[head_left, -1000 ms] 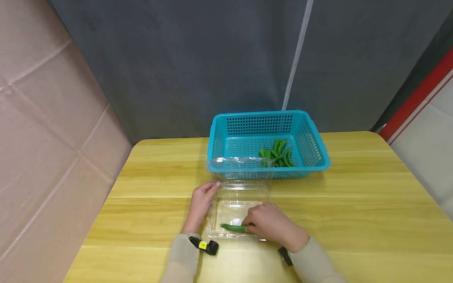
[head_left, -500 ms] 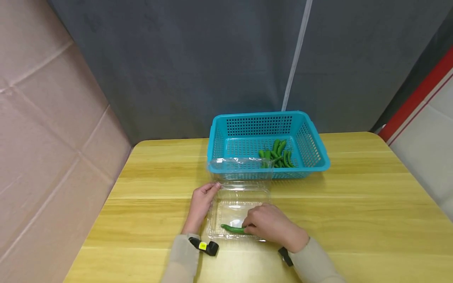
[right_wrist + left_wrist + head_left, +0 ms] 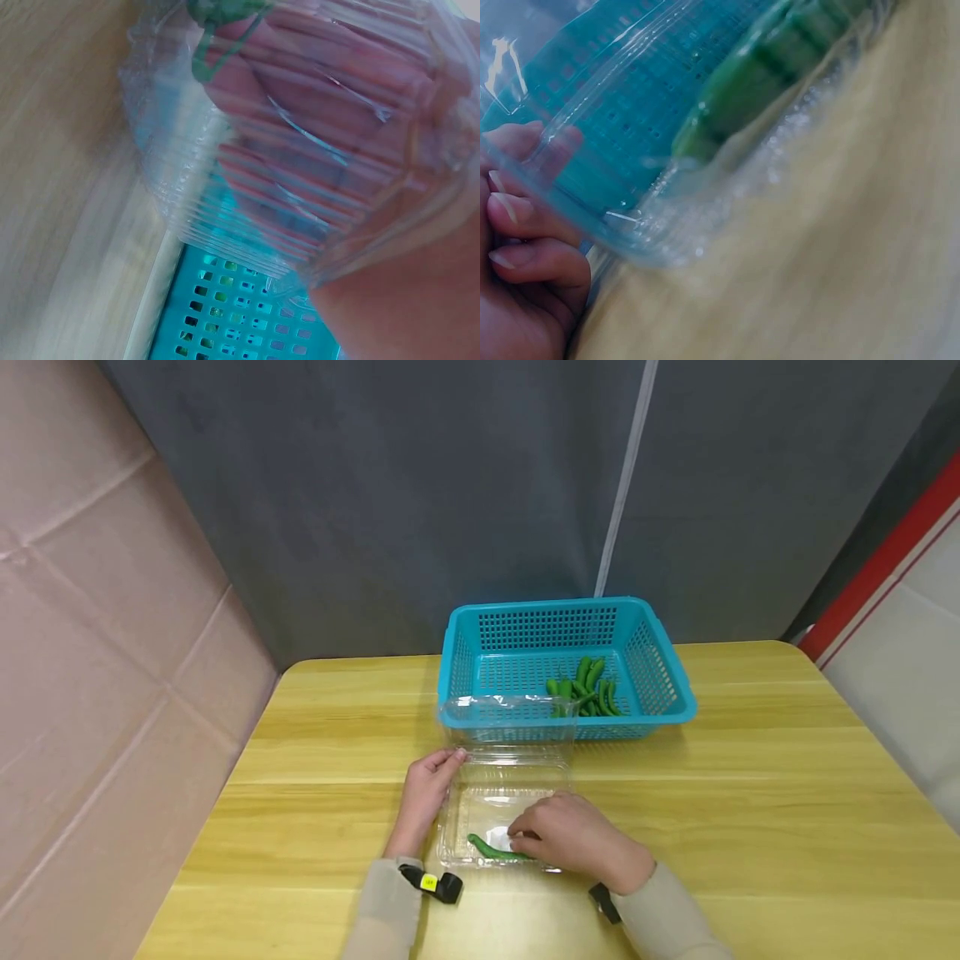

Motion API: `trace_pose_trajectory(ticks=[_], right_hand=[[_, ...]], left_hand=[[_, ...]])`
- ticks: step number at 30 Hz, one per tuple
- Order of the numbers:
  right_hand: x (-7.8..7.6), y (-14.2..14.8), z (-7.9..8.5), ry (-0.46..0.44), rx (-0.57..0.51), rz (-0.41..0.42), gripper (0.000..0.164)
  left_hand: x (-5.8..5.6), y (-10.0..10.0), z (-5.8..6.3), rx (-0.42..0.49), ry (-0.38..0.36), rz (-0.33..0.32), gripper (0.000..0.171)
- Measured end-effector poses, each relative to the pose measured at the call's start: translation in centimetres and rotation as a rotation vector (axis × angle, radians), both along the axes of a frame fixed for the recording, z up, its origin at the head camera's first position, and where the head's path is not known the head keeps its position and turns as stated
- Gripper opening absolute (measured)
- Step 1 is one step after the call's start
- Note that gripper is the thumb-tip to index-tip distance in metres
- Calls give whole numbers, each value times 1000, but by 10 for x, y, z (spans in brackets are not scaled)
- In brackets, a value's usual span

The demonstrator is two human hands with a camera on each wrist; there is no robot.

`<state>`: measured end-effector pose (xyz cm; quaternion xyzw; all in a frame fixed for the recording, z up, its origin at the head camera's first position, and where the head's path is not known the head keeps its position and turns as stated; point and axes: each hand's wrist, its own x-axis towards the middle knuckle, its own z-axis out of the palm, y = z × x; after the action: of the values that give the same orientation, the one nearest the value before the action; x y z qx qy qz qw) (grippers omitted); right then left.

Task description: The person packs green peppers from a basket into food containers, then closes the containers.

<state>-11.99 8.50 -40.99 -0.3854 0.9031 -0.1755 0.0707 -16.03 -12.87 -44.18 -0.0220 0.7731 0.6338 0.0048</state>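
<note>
Table (image 3: 750,793) of light yellow wood grain, with rounded far corners, forms the work surface. A dark grey fabric backdrop (image 3: 420,510), crossed by a pale, slanting strip (image 3: 626,485), stands behind the far edge. A creased, pinkish panel (image 3: 97,652) borders the left side; a white panel (image 3: 915,677) with a red band (image 3: 888,560) borders the right.

A blue rectangular perforated plastic basket (image 3: 547,628) rests near the far edge, with several slender green peppers (image 3: 594,674) on its floor, toward the right. Directly in front sits a clear plastic hinged container (image 3: 480,810), its transparent lid (image 3: 487,731) raised toward the basket. A single curved green pepper (image 3: 491,850) lies in the container base along the near wall.

The left hand (image 3: 429,783) pinches the container's left edge close to the hinge. The right hand (image 3: 566,831) is over the base; its thumb and forefinger show a narrow gap beside the pepper's right end. Contact cannot be told.
</note>
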Motion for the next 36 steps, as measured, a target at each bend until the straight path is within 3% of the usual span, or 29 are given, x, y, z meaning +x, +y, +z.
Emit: trace_pose_trajectory(ticks=[8,18,23,26,30,36], right_hand=[[-1,0,-2,1,-18,6,10],[-1,2,1,25,-67,-30,20],[-2,3,3,86,-110,-43,19],[-4,4,5,121,-139,-35,19],[-6,7,7,158,-160,-33,18],[-9,11,10,195,-177,-41,16]], left_hand=[[0,-1,-2,12,-16,-3,25],[-1,0,-2,9,-14,2,24],[-7,-3,-19,9,-15,6,30],[-7,-3,-17,5,-9,3,30],[-1,1,-1,11,-7,1,24],[-1,0,0,5,-14,13,26]])
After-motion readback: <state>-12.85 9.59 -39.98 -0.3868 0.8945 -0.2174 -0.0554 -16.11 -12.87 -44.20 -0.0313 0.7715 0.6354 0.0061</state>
